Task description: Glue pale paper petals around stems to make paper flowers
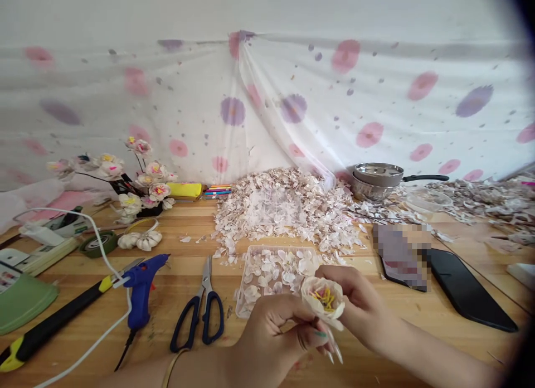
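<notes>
A cream petal flower (324, 301) with a yellow and pink centre is held up near the front of the table. My left hand (280, 326) closes round its base from the left, thumb and fingers pinched together. From behind and the right, my right hand (359, 301) touches the flower's edge, its fingers bent and partly hidden behind the petals; what they grip, if anything, does not show. Just beyond the hands lies a clear plastic tray (246, 276) with loose petals in it. A large heap of petals (292, 198) lies behind the tray.
Dark blue scissors (204, 304) and a blue glue gun (142, 290) with a white cable lie left, beside a yellow-black cutter (62, 315). Finished flowers (146, 182) stand at the back left. Two dark flat objects, one black (468, 287), and metal bowls (376, 182) are right.
</notes>
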Action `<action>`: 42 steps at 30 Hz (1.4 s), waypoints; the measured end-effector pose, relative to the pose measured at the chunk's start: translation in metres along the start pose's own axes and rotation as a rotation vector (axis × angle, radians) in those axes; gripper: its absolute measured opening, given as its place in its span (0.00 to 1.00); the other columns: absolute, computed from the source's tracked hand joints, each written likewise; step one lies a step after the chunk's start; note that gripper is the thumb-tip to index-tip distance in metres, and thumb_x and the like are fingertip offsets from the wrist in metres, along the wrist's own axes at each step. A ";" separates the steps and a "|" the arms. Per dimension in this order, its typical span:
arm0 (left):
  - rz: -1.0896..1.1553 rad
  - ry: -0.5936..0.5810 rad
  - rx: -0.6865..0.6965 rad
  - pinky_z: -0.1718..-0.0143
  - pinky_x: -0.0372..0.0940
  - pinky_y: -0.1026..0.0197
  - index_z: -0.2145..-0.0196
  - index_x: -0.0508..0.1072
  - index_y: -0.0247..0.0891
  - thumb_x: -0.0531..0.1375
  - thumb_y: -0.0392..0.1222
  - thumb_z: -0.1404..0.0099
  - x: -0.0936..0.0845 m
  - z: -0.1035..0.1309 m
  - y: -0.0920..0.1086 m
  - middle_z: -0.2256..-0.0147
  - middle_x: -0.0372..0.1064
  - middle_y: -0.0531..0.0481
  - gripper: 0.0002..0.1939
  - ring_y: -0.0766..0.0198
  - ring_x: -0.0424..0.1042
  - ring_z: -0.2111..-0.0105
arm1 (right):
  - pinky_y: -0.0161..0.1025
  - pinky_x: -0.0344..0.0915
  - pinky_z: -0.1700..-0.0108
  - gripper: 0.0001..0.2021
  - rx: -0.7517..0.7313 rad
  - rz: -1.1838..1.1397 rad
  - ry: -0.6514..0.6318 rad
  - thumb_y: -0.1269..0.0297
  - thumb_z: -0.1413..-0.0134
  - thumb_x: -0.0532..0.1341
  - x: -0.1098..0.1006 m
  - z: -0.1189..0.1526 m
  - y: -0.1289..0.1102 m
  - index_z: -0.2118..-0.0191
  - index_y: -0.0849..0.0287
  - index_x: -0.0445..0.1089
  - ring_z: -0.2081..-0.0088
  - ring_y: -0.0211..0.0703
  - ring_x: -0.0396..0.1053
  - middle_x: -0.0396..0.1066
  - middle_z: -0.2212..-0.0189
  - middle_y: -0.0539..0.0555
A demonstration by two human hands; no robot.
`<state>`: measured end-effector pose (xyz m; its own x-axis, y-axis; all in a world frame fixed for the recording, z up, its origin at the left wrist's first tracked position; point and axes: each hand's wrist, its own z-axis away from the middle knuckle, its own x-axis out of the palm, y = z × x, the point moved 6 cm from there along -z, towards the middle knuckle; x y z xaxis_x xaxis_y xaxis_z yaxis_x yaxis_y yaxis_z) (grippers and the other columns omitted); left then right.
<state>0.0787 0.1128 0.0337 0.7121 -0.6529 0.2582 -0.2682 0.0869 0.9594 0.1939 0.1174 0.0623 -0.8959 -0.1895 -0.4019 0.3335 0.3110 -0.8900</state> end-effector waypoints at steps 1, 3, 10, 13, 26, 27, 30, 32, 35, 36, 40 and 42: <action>-0.006 0.009 -0.015 0.71 0.64 0.62 0.75 0.74 0.34 0.67 0.59 0.46 0.000 0.000 0.000 0.76 0.69 0.48 0.22 0.63 0.70 0.73 | 0.33 0.55 0.75 0.12 0.025 -0.012 0.015 0.62 0.45 0.56 0.000 -0.001 0.002 0.77 0.58 0.62 0.77 0.36 0.57 0.61 0.81 0.49; -0.048 0.033 -0.025 0.73 0.60 0.64 0.78 0.71 0.34 0.69 0.58 0.49 0.001 0.000 0.001 0.77 0.66 0.50 0.23 0.66 0.66 0.75 | 0.33 0.59 0.74 0.10 0.070 -0.028 0.019 0.60 0.46 0.59 0.001 -0.004 0.007 0.73 0.59 0.68 0.75 0.38 0.62 0.67 0.78 0.51; -0.085 -0.002 0.002 0.76 0.60 0.65 0.80 0.67 0.36 0.72 0.54 0.54 0.004 0.002 0.014 0.80 0.63 0.54 0.22 0.68 0.61 0.79 | 0.39 0.70 0.64 0.10 0.202 -0.135 -0.114 0.63 0.57 0.68 0.016 -0.006 0.022 0.66 0.60 0.78 0.69 0.45 0.74 0.79 0.68 0.56; -0.125 -0.008 0.048 0.75 0.60 0.65 0.78 0.68 0.36 0.72 0.52 0.52 0.005 0.008 0.021 0.78 0.65 0.53 0.21 0.67 0.63 0.76 | 0.38 0.71 0.64 0.11 0.151 -0.232 -0.112 0.57 0.54 0.68 0.023 0.002 0.020 0.69 0.60 0.77 0.69 0.44 0.73 0.78 0.71 0.55; -0.136 0.185 0.078 0.83 0.63 0.66 0.71 0.67 0.37 0.67 0.53 0.44 -0.027 -0.002 0.020 0.75 0.68 0.54 0.18 0.69 0.67 0.84 | 0.33 0.62 0.72 0.17 0.082 -0.462 0.109 0.47 0.40 0.60 0.062 0.019 0.042 0.66 0.58 0.64 0.76 0.35 0.63 0.66 0.78 0.48; -0.177 0.159 0.096 0.83 0.63 0.66 0.71 0.68 0.37 0.66 0.53 0.42 -0.025 -0.003 0.021 0.75 0.68 0.54 0.17 0.70 0.66 0.84 | 0.33 0.62 0.71 0.18 0.085 -0.468 0.125 0.47 0.41 0.60 0.062 0.018 0.047 0.66 0.58 0.63 0.75 0.36 0.64 0.68 0.77 0.49; -0.360 0.105 0.196 0.82 0.62 0.67 0.68 0.73 0.36 0.60 0.51 0.35 -0.022 -0.003 0.026 0.76 0.67 0.54 0.14 0.71 0.64 0.84 | 0.37 0.68 0.66 0.19 0.077 -0.459 0.119 0.45 0.42 0.60 0.061 0.019 0.057 0.67 0.58 0.64 0.71 0.41 0.70 0.73 0.74 0.53; -0.495 0.074 0.296 0.78 0.63 0.67 0.66 0.75 0.36 0.57 0.49 0.32 -0.018 0.000 0.031 0.77 0.68 0.52 0.14 0.70 0.66 0.82 | 0.40 0.70 0.63 0.18 0.061 -0.420 0.102 0.45 0.42 0.59 0.059 0.021 0.058 0.66 0.57 0.67 0.70 0.44 0.72 0.74 0.72 0.54; -0.671 0.014 0.483 0.70 0.65 0.64 0.65 0.78 0.36 0.51 0.47 0.29 -0.008 0.005 0.039 0.74 0.73 0.47 0.18 0.64 0.72 0.74 | 0.44 0.72 0.59 0.19 -0.005 -0.273 0.109 0.44 0.40 0.58 0.053 0.021 0.052 0.66 0.57 0.71 0.65 0.48 0.73 0.74 0.68 0.57; -0.717 0.012 0.547 0.69 0.65 0.63 0.65 0.78 0.36 0.50 0.46 0.28 -0.006 0.007 0.041 0.73 0.75 0.46 0.19 0.62 0.73 0.72 | 0.45 0.72 0.57 0.20 -0.038 -0.215 0.122 0.44 0.40 0.56 0.052 0.021 0.048 0.66 0.56 0.72 0.63 0.49 0.74 0.74 0.67 0.58; -0.794 0.070 0.706 0.70 0.65 0.64 0.70 0.78 0.36 0.52 0.46 0.28 -0.005 0.011 0.045 0.75 0.75 0.46 0.20 0.63 0.73 0.74 | 0.47 0.72 0.53 0.22 -0.165 -0.001 0.158 0.45 0.36 0.51 0.050 0.020 0.037 0.65 0.55 0.75 0.66 0.48 0.73 0.75 0.70 0.57; -0.758 0.070 0.713 0.71 0.65 0.65 0.70 0.78 0.36 0.53 0.46 0.28 -0.006 0.010 0.044 0.76 0.76 0.47 0.19 0.64 0.73 0.74 | 0.43 0.74 0.59 0.23 -0.195 0.079 0.175 0.46 0.35 0.50 0.048 0.022 0.040 0.68 0.56 0.74 0.69 0.46 0.73 0.75 0.72 0.56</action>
<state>0.0559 0.1132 0.0731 0.8838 -0.3038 -0.3559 -0.0402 -0.8070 0.5892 0.1704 0.1007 0.0024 -0.9121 0.0010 -0.4100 0.3566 0.4952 -0.7922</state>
